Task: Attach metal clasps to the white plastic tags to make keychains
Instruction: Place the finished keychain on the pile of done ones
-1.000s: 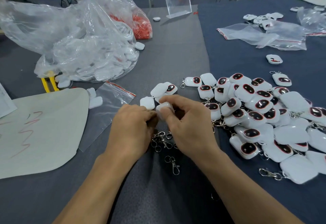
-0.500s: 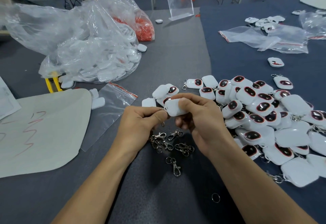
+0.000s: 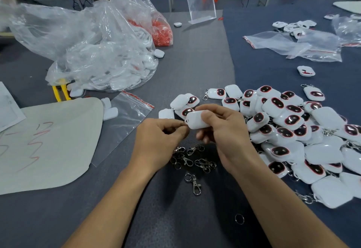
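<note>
At centre frame, lifted off the grey tabletop [image 3: 195, 62]: a white tag [image 3: 196, 119], plain back upward, clamped between the thumb and curled fingers [image 3: 214, 109] of the right hand [image 3: 224, 130]. Just left of it, at its left corner, a small metal ring [image 3: 183, 123], pinched tight between thumb and forefinger of the left hand [image 3: 158, 140]. Directly below both hands, flat on the tabletop, a loose cluster of metal clasps [image 3: 192, 158]; lower still, a single clasp [image 3: 193, 184] lying apart, and toward lower right a lone split ring [image 3: 239, 218]. Filling the right side, a heap of clasped tags [image 3: 293, 130] with dark, red-rimmed faces. At upper left, a large clear bag [image 3: 93, 52] of white pieces; at mid left, a flat zip bag [image 3: 125, 122] beside a pale sheet [image 3: 48, 144].
</note>
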`<state>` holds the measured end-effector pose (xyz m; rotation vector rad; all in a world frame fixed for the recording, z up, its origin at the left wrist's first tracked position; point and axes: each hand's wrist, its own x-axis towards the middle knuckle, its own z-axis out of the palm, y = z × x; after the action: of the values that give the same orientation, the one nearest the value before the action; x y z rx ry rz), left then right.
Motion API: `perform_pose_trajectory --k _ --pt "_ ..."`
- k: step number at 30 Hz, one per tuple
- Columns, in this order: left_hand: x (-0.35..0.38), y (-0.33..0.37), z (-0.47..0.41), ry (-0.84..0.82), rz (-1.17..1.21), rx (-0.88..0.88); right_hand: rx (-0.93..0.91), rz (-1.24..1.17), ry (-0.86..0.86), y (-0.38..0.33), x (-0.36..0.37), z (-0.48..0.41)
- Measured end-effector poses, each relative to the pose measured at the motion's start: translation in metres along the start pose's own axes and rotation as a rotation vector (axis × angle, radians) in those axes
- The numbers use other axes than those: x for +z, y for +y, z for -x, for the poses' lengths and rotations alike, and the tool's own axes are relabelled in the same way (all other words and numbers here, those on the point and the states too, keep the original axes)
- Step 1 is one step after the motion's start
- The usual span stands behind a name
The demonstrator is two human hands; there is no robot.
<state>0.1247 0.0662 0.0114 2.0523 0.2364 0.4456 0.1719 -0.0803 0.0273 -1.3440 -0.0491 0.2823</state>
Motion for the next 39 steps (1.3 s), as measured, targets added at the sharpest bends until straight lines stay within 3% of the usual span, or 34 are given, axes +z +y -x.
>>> perform_pose_trajectory --k 4,7,12,16,21,24,26,28,32,36,39 --pt "-0.002 -0.002 -0.003 0.003 0.075 -0.034 0.132 -0.163 -0.013 -0.003 -0.004 -0.003" --pt "-0.002 -0.004 -0.001 0.054 -0.023 -0.003 0.1 -0.1 0.058 -0.004 -0.007 -0.005" --pt "-0.004 -0.003 0.003 0.119 -0.215 0.083 -0.274 0.355 0.244 -0.014 -0.028 -0.011" --pt "-0.006 0.001 0.005 0.081 -0.272 0.108 -0.527 0.722 0.403 -0.023 -0.049 -0.012" --pt "-0.004 0.008 0.011 -0.086 -0.173 0.115 -0.483 1.172 0.544 -0.024 -0.059 -0.017" --pt "-0.003 0.008 0.013 -0.252 -0.142 0.104 -0.503 1.259 0.562 -0.024 -0.049 -0.012" --pt "-0.004 0.008 0.013 -0.341 -0.253 0.163 -0.626 1.282 0.506 -0.019 -0.032 -0.006" --pt "-0.005 0.009 0.011 -0.374 -0.315 0.193 -0.688 1.293 0.326 -0.009 -0.012 -0.004" --pt "-0.008 0.009 0.009 -0.379 -0.281 0.224 -0.46 1.11 -0.143 0.007 0.01 -0.016" --pt "-0.008 0.01 0.013 -0.304 -0.298 0.235 -0.372 1.198 -0.235 0.013 0.007 -0.028" --pt "-0.008 0.01 0.015 -0.244 -0.298 0.227 -0.385 1.13 -0.226 0.011 0.003 -0.024"
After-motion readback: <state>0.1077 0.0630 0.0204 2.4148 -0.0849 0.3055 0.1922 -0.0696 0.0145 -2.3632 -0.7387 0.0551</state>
